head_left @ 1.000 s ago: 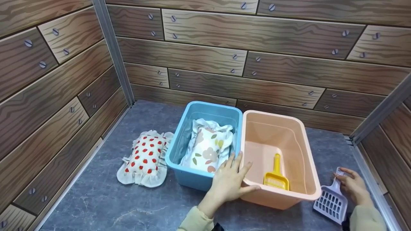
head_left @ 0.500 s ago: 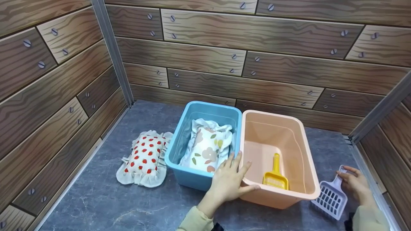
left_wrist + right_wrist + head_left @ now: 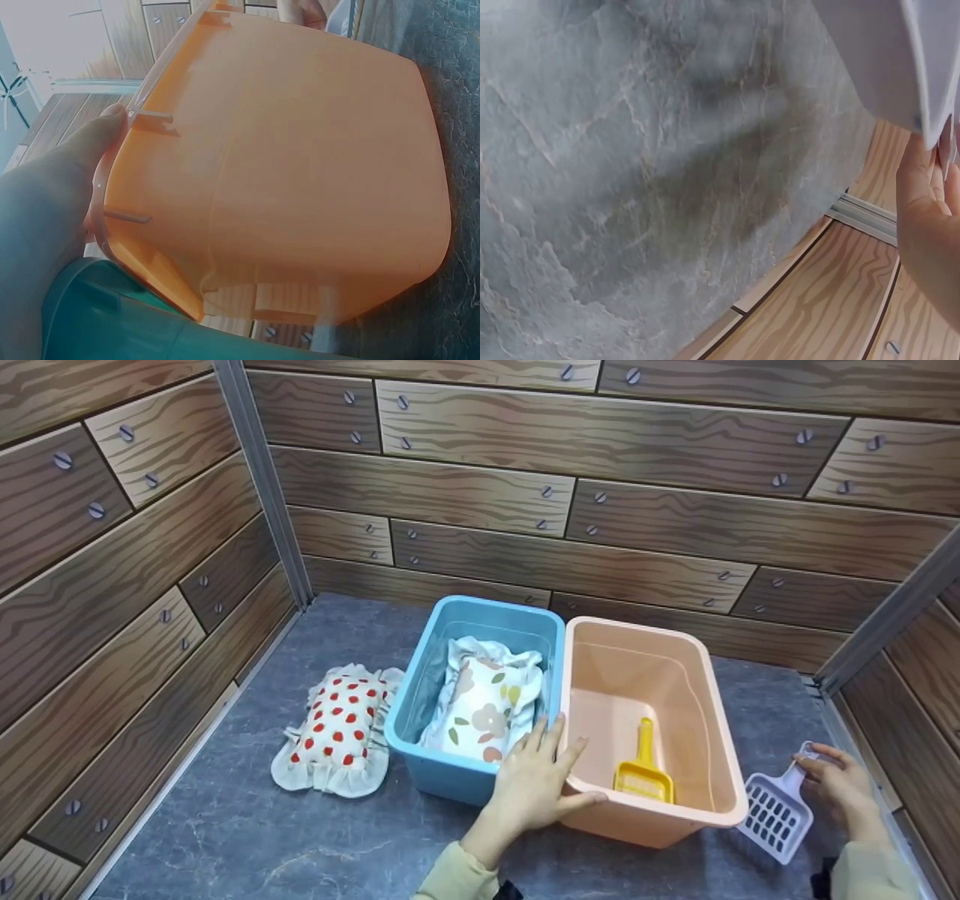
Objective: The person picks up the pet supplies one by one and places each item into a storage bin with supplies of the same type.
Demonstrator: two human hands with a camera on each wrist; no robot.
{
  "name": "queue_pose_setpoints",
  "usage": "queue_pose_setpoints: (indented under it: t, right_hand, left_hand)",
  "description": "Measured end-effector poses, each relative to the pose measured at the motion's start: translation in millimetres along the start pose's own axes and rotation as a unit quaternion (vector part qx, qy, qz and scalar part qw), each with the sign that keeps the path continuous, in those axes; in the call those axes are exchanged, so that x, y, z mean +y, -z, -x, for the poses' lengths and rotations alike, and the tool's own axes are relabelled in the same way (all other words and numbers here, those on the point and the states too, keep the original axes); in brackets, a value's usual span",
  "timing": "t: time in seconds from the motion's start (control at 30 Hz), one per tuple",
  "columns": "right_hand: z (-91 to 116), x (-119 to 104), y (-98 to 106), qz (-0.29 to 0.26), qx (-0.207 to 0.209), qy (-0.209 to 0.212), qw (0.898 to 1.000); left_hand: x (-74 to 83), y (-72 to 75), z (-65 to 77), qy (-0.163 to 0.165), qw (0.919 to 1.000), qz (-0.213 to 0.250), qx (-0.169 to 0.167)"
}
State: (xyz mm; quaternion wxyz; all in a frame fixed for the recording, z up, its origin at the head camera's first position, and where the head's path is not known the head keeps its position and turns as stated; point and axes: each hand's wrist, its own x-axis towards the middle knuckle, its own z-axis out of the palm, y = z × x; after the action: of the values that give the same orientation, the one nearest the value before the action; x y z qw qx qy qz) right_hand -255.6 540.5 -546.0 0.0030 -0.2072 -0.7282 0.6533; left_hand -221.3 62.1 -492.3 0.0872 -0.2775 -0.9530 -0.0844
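Note:
My right hand (image 3: pixel 844 784) pinches the handle of a pale lilac slotted litter scoop (image 3: pixel 778 815), right of the peach bin (image 3: pixel 630 821). Seen from the right wrist, the scoop (image 3: pixel 889 64) hangs above the floor, with the fingers partly hidden behind it. Fingers spread, my left hand (image 3: pixel 531 780) rests on the near rims where the peach bin and the blue bin (image 3: pixel 454 776) meet. From the left wrist, the thumb lies on the peach bin's rim. A yellow slotted scoop (image 3: pixel 645 772) lies in the peach bin. A flower-print frilled pillow (image 3: pixel 487 709) fills part of the blue bin.
Left of the blue bin, a strawberry-print frilled pillow (image 3: pixel 341 727) lies on the grey marbled surface (image 3: pixel 247 840). Wood-pattern walls (image 3: pixel 480 502) stand behind and at both sides. A metal strip (image 3: pixel 862 217) runs along the right edge, close to my right hand.
The lilac scoop has risen off the surface and shifted slightly away from me, along with my right hand. My left hand, the bins and the pillows stay put.

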Motion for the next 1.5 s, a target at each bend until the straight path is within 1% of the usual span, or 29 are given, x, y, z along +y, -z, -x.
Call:
queue_pose_setpoints:
  t: [0.17, 0.23, 0.33, 0.47, 0.53, 0.57, 0.77, 0.97, 1.23, 1.37, 1.5]
  right_hand:
    - [2.3, -7.9, 3.0, -0.004, 0.003, -0.008, 1.0]
    - [1.4, -9.3, 5.1, -0.009, 0.002, -0.003, 1.0]
    - [-5.7, -5.8, 9.7, -0.02, 0.006, 0.018, 1.0]
    - [-5.6, -7.1, 11.0, -0.039, -0.003, 0.036, 0.999]
    - [0.4, -12.9, 9.4, -0.051, -0.017, 0.037, 0.998]
    - [2.1, -15.3, 9.2, -0.066, -0.022, 0.038, 0.997]
    - [5.8, -27.8, 7.9, -0.088, -0.029, 0.061, 0.994]
    - [7.1, -42.7, 5.8, -0.084, -0.022, 0.074, 0.994]
    - [7.5, -61.7, 5.9, -0.049, -0.006, 0.081, 0.996]
    - [7.8, -66.9, 7.4, -0.042, -0.008, 0.097, 0.994]
    - [9.3, -69.3, 8.1, -0.024, 0.0, 0.111, 0.994]
  left_hand:
    - [-0.2, 0.2, 0.3, 0.002, 1.0, 0.002, -0.002]
    - [0.0, 0.4, 0.4, 0.003, 1.0, 0.004, -0.005]
    - [-0.4, 0.0, 1.0, -0.002, 1.0, -0.005, 0.009]
    - [-0.9, -0.4, 1.2, -0.008, 0.9995, -0.015, 0.027]
    - [-0.9, 0.1, 0.9, -0.007, 0.9996, -0.011, 0.024]
    - [-0.9, 0.3, 0.8, -0.007, 0.9997, -0.01, 0.022]
    - [-1.2, 1.5, 0.3, -0.003, 1.0, -0.002, 0.009]
    - [-1.9, 2.1, -0.5, 0.001, 1.0, 0.007, -0.001]
    - [-2.4, 2.2, -2.0, 0.002, 1.0, 0.001, 0.003]
    - [-2.0, 3.2, -2.6, 0.0, 1.0, -0.008, 0.004]
    - [-1.8, 3.6, -2.6, -0.001, 0.9999, -0.015, 0.0]
